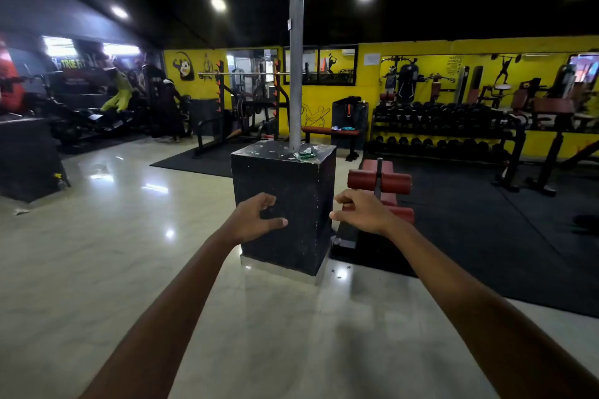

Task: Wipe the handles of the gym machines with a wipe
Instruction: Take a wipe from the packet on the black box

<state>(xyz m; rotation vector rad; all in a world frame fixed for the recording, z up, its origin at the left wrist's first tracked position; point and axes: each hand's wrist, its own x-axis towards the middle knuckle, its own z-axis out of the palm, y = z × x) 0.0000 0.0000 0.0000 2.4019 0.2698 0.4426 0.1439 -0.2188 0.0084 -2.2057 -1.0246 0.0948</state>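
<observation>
Two bare hands reach out, left hand (256, 215) and right hand (361, 212), fingers spread and holding nothing. A green wipe packet (304, 154) lies on the black block (285, 204) beside the pole (296, 48).

Two bare forearms in view, no sleeves visible up to the frame edge. Left hand (256, 215) and right hand (363, 212): no gloves, rings, watch or wristband. Fingers (275, 222) uncovered; nails too blurred to describe.

My left grip (259, 217) and right grip (363, 214) reach out empty, fingers spread, toward the black pedestal (285, 191); a crumpled green packet (304, 154) lies atop at twelve o'clock.
</observation>
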